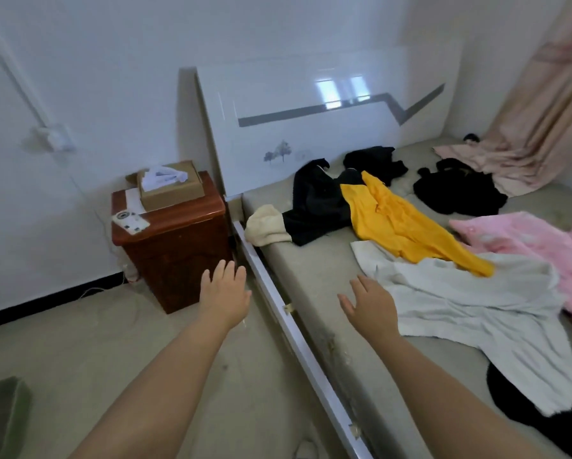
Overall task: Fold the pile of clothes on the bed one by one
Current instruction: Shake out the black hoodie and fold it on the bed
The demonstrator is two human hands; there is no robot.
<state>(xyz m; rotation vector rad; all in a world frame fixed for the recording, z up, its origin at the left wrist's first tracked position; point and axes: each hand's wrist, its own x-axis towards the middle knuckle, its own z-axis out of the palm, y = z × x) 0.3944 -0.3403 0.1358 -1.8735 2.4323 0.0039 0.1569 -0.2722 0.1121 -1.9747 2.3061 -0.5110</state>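
Both hands reach forward with fingers straight and loosely spread, holding nothing. The left hand [224,294] hangs over the floor beside the bed rail [279,301], near the brown nightstand [175,240]. The right hand [370,304] hovers over the near left part of the bed [314,270], just beside the edge of the white garment [470,313], which lies rumpled and unfolded.

The clothes are strewn rather than stacked: a yellow garment [403,223] overlaps the white one's far edge, a pink fluffy garment [536,243] lies to the right, and black garments [317,200] sit farther off toward the headboard [311,127], with a cream piece [266,226] at the bed's left edge.

The likely trouble is overlap. Lifting the white garment from this corner could drag the yellow one along, since its tip rests on top, and pulling toward the near left could tip cloth over the rail onto the floor. The cream piece already sits close to that edge.

No writing can be read. The tissue box [170,187] and the small white item [130,223] on the nightstand show no legible label, and the headboard bears only a tree motif.
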